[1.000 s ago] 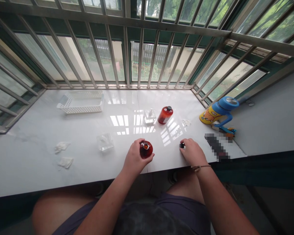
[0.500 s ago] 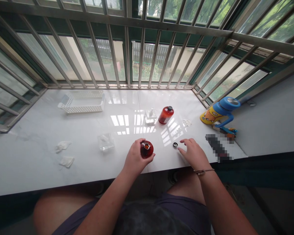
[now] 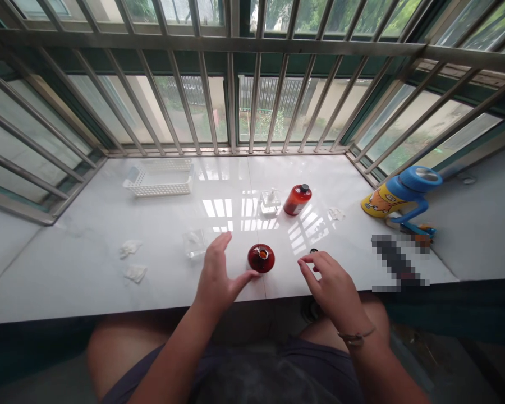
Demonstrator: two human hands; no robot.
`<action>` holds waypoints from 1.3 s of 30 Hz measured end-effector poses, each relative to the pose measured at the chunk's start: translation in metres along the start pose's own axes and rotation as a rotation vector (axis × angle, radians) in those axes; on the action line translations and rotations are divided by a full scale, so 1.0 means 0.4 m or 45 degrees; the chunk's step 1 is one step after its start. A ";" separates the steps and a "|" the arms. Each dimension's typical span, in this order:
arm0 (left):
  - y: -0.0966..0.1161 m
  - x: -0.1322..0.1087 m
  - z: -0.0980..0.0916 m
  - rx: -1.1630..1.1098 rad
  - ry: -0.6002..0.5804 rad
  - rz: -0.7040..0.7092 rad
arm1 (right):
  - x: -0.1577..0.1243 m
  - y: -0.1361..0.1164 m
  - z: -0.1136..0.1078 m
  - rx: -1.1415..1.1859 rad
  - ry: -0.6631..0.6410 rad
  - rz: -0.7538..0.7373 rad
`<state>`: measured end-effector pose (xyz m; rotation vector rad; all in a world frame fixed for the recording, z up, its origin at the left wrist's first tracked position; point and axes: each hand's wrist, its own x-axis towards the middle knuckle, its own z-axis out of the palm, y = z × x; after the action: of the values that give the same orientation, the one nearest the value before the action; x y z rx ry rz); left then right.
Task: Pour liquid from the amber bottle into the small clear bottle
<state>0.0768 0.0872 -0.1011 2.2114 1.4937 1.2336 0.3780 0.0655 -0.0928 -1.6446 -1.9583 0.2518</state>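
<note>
A round dark red-brown bottle (image 3: 261, 259), seen from above with its mouth uncapped, stands upright near the table's front edge. My left hand (image 3: 219, 275) is open just left of it, fingers spread up and away, the thumb tip close to its lower side. I cannot tell if the thumb touches it. To the bottle's right, my right hand (image 3: 329, 283) hovers with loosely bent fingers, thumb and index tips near each other and nothing visible in them. Partly hidden behind those fingers, a small black cap (image 3: 314, 251) lies on the table.
Behind stand a red bottle (image 3: 298, 200) with a black cap and a clear glass bottle (image 3: 270, 202). A clear square container (image 3: 194, 244), crumpled tissues (image 3: 129, 248) and a white basket (image 3: 160, 182) are leftward. A blue-yellow flask (image 3: 399, 192) stands right, near a blurred dark object (image 3: 398, 261).
My left hand has let go of the round bottle and opened to its left. My right hand has moved left past the cap, its fingers drawn closer together. The view has shifted slightly.
</note>
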 end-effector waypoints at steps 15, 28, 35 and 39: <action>-0.310 0.027 -0.130 0.247 -0.187 -0.640 | -0.052 -0.056 0.022 0.140 -0.030 -0.079; -0.215 0.003 -0.150 0.227 -0.340 -0.713 | 0.036 -0.144 0.117 0.400 -0.052 -0.130; -0.116 -0.024 -0.120 0.051 -0.343 -0.612 | 0.082 -0.140 0.128 0.365 -0.017 -0.008; -0.084 -0.029 -0.088 -0.024 -0.368 -0.561 | 0.111 -0.078 0.119 0.208 0.090 0.050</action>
<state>0.0270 0.0837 -0.1043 1.8118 1.7074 0.7524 0.3226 0.1105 -0.1037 -1.5665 -1.8048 0.3548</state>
